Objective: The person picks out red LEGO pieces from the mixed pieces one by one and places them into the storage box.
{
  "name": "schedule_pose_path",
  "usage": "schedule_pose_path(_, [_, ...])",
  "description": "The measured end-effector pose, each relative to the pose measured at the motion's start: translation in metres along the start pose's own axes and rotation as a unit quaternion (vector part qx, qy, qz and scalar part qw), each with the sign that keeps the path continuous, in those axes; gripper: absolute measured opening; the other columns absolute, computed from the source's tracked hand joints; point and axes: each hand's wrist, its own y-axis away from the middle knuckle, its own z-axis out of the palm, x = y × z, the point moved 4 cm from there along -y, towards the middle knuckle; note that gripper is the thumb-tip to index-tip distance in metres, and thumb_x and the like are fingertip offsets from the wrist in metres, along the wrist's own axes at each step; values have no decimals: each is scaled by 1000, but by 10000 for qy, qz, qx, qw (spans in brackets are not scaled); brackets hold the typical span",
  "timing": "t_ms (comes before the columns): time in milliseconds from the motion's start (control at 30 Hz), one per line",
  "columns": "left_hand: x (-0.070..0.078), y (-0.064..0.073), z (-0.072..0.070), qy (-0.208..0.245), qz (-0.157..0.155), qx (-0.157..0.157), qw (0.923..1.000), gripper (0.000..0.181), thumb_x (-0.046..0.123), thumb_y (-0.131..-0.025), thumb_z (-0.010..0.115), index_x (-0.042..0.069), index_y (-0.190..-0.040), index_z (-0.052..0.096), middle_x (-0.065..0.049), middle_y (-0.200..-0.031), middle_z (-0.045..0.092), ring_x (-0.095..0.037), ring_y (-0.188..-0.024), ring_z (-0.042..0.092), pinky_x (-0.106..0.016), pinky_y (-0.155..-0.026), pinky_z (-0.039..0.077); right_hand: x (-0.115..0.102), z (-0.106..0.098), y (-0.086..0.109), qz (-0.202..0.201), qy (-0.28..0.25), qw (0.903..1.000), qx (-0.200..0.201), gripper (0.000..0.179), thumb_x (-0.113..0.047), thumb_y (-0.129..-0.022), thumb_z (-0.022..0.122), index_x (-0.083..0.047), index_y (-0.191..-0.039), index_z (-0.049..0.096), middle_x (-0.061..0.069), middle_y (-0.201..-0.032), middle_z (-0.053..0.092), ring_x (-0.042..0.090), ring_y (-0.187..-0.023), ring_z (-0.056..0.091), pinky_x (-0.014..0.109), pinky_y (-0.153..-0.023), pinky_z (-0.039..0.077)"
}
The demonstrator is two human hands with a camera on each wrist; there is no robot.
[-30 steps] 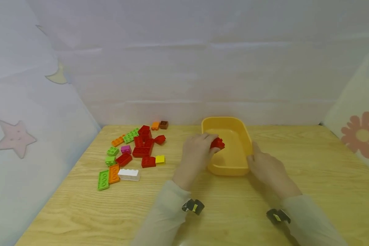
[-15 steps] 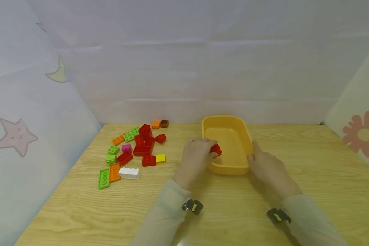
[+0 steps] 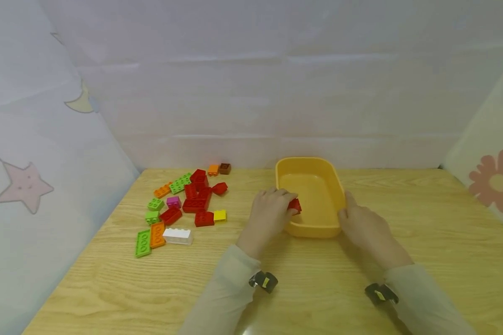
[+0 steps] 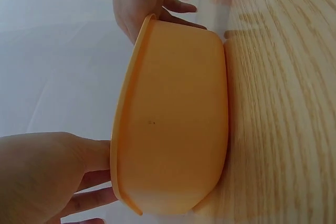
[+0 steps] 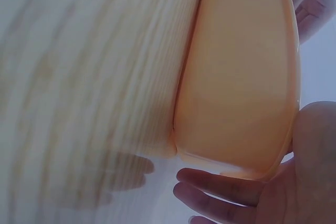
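In the head view my left hand is at the left rim of a yellow plastic bin, its fingers reaching inside. It holds a red toy brick, which is partly covered by the fingers. The left wrist view shows this hand at the bin's rim, with the brick hidden behind the wall. At the opposite side, my right hand holds the bin's right wall. The right wrist view shows that wall between its thumb side and its fingers, which lie fairly straight outside.
Loose toy bricks lie on the left of the wooden table: several red bricks, green and orange ones, a yellow brick, a white brick, a magenta brick and a brown brick. A pale backdrop encloses the table.
My left hand has shifted slightly toward the bin's left rim, taking the red brick with it and turning it a little. The right hand and the bin stay where they were.
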Motion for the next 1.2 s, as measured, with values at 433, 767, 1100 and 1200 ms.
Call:
schedule_pose_path(433, [-4, -1, -12, 226, -47, 296, 9993, 33, 33, -93, 70, 23, -125, 68, 6, -122, 67, -17, -113, 61, -32, -92, 47, -1, -1, -1, 89, -34, 9999, -52, 64, -25, -103, 29, 12, -152, 11, 16, -73, 57, 27, -62, 51, 38, -52, 41])
schedule_pose_path(767, [-9, -5, -12, 322, -209, 352, 9986, 23, 29, -97, 65, 24, -119, 71, 8, -120, 68, -16, -114, 60, -33, -95, 47, 1, -4, -1, 59, 46, 9999, 87, 62, -24, -104, 30, 14, -151, 16, 34, -100, 63, 31, -70, 56, 46, -58, 48])
schedule_pose_path(1100, [-29, -5, -14, 525, -207, 373, 9977, 18, 22, -99, 63, 20, -113, 74, 4, -116, 70, -18, -111, 63, -34, -96, 49, 2, -3, 1, 52, 39, 9999, 99, 62, -25, -104, 29, 12, -152, 14, 40, -112, 59, 37, -79, 61, 54, -65, 50])
schedule_pose_path(1200, [-41, -3, -16, 584, -269, 545, 9964, 17, 20, -98, 64, 19, -111, 74, 4, -113, 71, -19, -108, 64, -35, -92, 51, 2, -1, -1, 52, 35, 10000, 58, 63, -25, -104, 28, 12, -152, 13, 36, -104, 62, 33, -74, 58, 49, -62, 49])
